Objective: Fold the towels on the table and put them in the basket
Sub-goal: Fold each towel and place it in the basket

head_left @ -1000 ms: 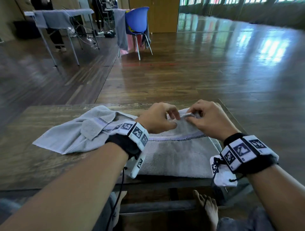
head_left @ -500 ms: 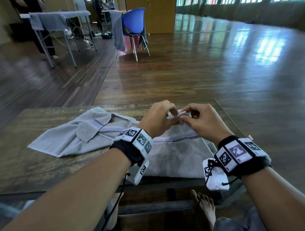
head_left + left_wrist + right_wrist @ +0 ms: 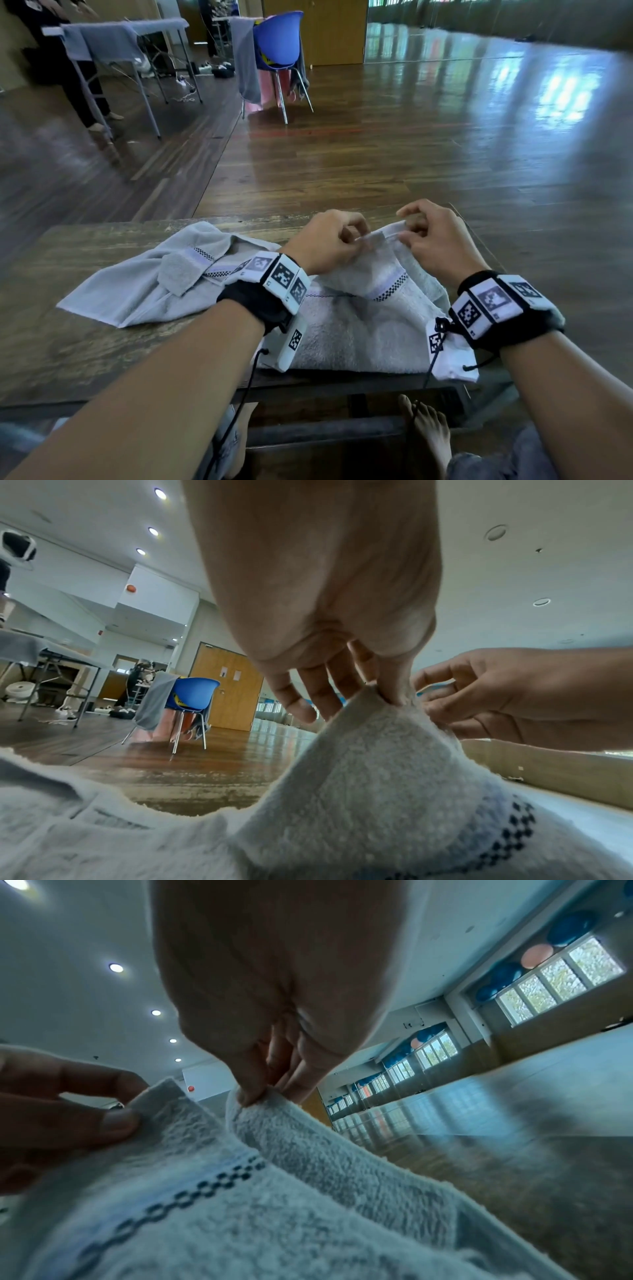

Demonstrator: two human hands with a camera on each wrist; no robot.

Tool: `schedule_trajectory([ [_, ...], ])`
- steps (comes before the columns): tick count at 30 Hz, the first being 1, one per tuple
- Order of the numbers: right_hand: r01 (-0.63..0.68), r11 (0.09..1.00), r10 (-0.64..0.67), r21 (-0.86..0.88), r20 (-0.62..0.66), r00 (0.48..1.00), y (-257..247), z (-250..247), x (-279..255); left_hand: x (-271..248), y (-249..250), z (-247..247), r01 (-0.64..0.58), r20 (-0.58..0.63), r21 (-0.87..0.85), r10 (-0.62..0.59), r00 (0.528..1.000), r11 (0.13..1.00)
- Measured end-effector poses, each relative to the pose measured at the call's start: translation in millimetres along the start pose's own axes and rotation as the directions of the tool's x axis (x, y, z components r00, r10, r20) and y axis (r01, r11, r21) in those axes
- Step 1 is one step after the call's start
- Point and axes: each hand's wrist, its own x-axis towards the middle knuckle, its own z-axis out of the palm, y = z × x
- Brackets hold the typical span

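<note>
Towel (image 3: 363,329) in pale grey terry lies on the right part of the desk (image 3: 68,346), its near edge along the desk's front edge and its far end raised off the surface. That raised end is pinched at two spots close together: the left hand (image 3: 329,240) holds one bit of the hem between thumb and fingers, and the right hand (image 3: 435,240) pinches the next bit just beside it. Both grips are closed on the cloth, with the fingertips (image 3: 253,1096) of the right hand clamped on a rolled edge in the right wrist view. Holding the hem this way probably lets the person find and separate the corners before spreading them for a fold. The towel's long axis seems to run away from the person, since the checkered band (image 3: 390,291) crosses it from side to side; the far end points away and up. A second towel (image 3: 144,287) lies crumpled to the left, touching or overlapping the first. No basket shows. Beyond the desk, a blue chair (image 3: 279,44) stands on the wooden floor.
</note>
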Motion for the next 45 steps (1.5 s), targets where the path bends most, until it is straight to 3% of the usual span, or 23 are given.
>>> schedule_trajectory([
  [16, -0.082, 0.961, 0.056, 0.262, 0.105, 0.993, -16.1, 8.1, -3.8, 6.9, -4.7, 12.2, -0.031, -0.280, -0.074, 0.009, 0.960, 0.997],
  [33, -0.052, 0.969, 0.040, 0.243, 0.053, 0.998, -12.6, 13.0, 0.0, 8.2, -6.7, 13.6, -0.077, -0.320, -0.039, 0.061, 0.946, 0.996],
  [45, -0.128, 0.956, 0.097, 0.264, 0.129, 0.987, -17.5, 8.4, -1.7, 8.2, -5.8, 11.7, -0.089, -0.338, -0.071, 0.060, 0.939, 0.993],
])
